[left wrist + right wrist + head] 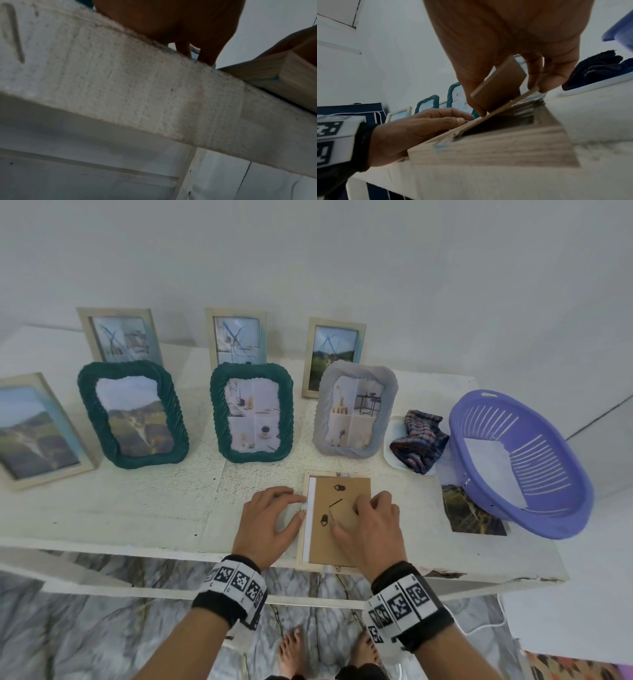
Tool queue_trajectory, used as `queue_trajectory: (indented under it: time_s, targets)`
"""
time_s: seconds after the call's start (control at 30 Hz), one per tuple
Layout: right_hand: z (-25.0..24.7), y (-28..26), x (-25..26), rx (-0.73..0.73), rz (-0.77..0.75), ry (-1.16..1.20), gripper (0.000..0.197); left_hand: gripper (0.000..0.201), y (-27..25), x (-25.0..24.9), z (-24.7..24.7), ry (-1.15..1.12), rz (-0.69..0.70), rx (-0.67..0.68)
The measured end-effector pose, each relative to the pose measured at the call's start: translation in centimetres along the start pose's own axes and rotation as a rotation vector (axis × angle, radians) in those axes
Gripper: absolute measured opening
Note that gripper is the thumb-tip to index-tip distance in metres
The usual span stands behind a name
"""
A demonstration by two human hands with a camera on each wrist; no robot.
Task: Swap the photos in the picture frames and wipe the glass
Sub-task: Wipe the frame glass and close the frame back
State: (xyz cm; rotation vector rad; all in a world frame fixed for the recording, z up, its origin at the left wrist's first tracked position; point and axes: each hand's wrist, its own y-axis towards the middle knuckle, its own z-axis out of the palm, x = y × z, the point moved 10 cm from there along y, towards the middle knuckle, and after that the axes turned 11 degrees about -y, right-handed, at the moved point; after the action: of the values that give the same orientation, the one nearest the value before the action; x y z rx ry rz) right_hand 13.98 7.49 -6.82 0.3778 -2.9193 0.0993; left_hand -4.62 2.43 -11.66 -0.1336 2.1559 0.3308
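Both wrists wear black bands low in the head view. Just above them a pale wooden frame (334, 520) lies face down at the desk's (137, 508) near edge, its lower end slightly overhanging. The right hand (368, 529) pinches the brown backing board (342, 491) by its stand flap, lifting one side. The left hand (270, 520) rests flat beside the frame, fingertips touching its left rail. Bare desk lies left of it; a purple basket (520, 463) sits at right.

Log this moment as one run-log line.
step: lifting backing board | frame: face down at table edge | right hand: pinches stand flap | left hand: rests at frame's left edge | cloth: untouched
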Motion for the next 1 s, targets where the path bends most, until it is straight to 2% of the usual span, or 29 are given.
queue_trajectory:
  time_s: [0.2,0.27,0.33,0.4,0.47,0.63,0.8,1.0]
  targets:
    - [0.9,-0.1,0.9,0.039,-0.056,-0.159,0.05,0.032,0.1,0.0,0.0,0.005,0.0,-0.003]
    - [0.8,-0.1,0.7,0.043,-0.092,-0.105,0.046,0.032,0.1,0.0,0.0,0.008,0.002,-0.006]
    - [0.8,0.0,0.0,0.061,-0.122,0.047,0.037,0.032,0.0,0.0,0.0,0.01,0.002,-0.007]
    - [0.1,0.3,-1.5,0.016,-0.141,0.192,0.027,0.033,0.1,0.0,0.0,0.013,-0.002,-0.008]
    - [0.0,0.8,-3.0,0.013,-0.181,0.227,0.025,0.033,0.1,0.0,0.0,0.018,0.0,-0.011]
    - [1.1,1.6,-5.0,0.221,-0.29,0.22,0.026,0.034,0.1,-0.2,-0.1,0.02,0.007,-0.012]
    - [1.4,2.1,-4.8,0.251,-0.326,0.235,0.015,0.035,0.1,-0.2,-0.2,0.019,0.007,-0.014]
    - [2.0,2.5,-4.3,0.325,-0.424,0.234,0.014,0.037,0.1,-0.4,-0.1,0.014,0.012,-0.005]
